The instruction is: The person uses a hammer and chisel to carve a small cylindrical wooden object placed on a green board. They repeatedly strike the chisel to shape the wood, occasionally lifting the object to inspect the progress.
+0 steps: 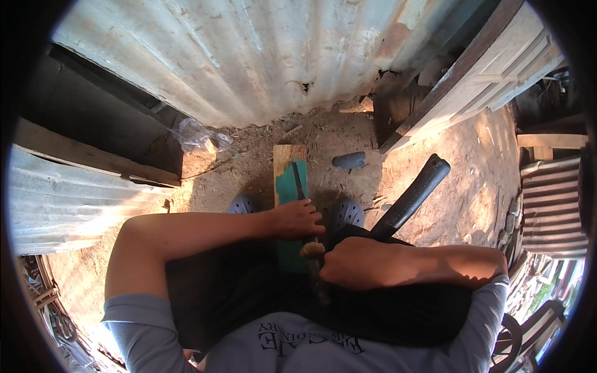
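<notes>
A narrow dark blade [296,177] lies along a wooden board [283,158] that is partly painted green. My left hand [297,219] is closed over this blade, above the board. Toward me, a light tan knob [312,250] and a dark, blurred handle-like part show between my hands, seemingly in line with the blade. My right hand [348,266] is curled into a fist against that handle-like part; its fingertips are hidden. Under my right wrist, a long black tube-like piece [410,198] slants out to the right, its lower end hidden.
Grey clogs [347,212] flank the board on the dirt floor [460,211]. A dark flat piece [349,160] lies ahead, and a clear plastic bag [200,137] to the left. Corrugated metal sheeting [249,62] stands in front, with a wooden panelled door [479,71] at right.
</notes>
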### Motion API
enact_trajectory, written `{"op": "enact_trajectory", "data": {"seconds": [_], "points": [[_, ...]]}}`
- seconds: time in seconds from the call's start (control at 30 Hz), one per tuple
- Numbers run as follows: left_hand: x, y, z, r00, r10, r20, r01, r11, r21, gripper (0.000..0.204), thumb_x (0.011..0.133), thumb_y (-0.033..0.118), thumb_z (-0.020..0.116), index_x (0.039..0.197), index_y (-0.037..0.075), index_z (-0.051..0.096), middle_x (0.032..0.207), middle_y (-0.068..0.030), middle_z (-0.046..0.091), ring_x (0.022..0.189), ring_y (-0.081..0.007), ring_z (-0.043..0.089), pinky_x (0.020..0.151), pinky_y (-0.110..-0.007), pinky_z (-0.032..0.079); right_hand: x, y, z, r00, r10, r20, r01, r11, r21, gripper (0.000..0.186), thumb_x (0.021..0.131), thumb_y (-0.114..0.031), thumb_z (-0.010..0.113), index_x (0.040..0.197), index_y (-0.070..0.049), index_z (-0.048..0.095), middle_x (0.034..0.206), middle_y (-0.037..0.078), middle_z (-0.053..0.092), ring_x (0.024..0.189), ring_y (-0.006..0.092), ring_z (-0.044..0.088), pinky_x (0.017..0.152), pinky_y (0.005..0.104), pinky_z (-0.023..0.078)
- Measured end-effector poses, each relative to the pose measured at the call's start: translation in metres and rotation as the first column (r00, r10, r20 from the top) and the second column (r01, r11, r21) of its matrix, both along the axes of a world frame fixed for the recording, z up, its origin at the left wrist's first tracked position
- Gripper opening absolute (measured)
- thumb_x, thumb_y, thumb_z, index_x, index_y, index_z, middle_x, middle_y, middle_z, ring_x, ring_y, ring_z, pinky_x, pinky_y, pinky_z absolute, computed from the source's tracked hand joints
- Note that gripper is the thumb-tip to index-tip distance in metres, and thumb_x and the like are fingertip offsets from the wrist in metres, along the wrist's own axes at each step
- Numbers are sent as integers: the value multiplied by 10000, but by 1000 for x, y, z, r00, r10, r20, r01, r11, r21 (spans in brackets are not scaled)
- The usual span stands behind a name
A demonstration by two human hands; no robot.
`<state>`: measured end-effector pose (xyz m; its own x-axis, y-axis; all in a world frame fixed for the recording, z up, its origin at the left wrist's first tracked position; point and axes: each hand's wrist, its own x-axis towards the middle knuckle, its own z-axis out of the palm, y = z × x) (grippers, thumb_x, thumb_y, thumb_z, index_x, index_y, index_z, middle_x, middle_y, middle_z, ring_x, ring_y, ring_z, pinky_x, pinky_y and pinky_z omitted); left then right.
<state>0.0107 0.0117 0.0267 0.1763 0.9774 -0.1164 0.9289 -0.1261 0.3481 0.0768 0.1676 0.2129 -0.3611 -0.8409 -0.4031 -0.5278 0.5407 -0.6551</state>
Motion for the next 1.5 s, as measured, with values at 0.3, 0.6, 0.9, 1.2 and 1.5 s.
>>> {"op": "enact_trajectory", "data": {"seconds": [0.3,0.6,0.9,1.2,1.5], "points": [[4,-10,-13,998,-34,-46,36,999,34,254,832,223,557,1080,168,549,978,-64,567,1030,-244,544,967,-437,396,-1,-5,1,960,114,255,-136,988,67,144,796,-129,576,818,-10,655,949,186,634,816,345,658,687,392,544],[-1,-13,-26,994,-30,-103,36,998,51,238,842,229,554,1071,167,549,983,-61,569,1036,-259,539,978,-455,388,4,-5,-11,994,66,84,-67,998,3,104,725,-97,599,718,-9,654,712,178,658,714,325,675,599,399,546],[9,-12,-17,995,-33,-93,38,998,52,272,823,224,574,1088,178,540,990,-55,570,1053,-254,530,973,-442,388,4,-2,-14,996,35,-76,-36,999,-8,115,740,-92,584,699,-7,649,691,162,658,690,316,677,583,393,547],[6,-9,-10,996,-49,-78,48,999,-6,296,834,217,554,1123,159,527,1021,-74,572,1100,-272,520,990,-445,378,16,-5,-18,986,21,-167,-25,999,-21,99,745,-103,586,715,-29,645,666,142,645,663,296,675,556,381,538],[4,-10,-12,997,-51,-59,52,999,4,299,835,225,560,1127,171,528,1032,-72,572,1105,-281,520,999,-455,372,15,-12,-15,994,44,-104,-47,999,-20,81,741,-107,585,720,-50,639,684,123,646,665,295,673,556,378,534]]}}
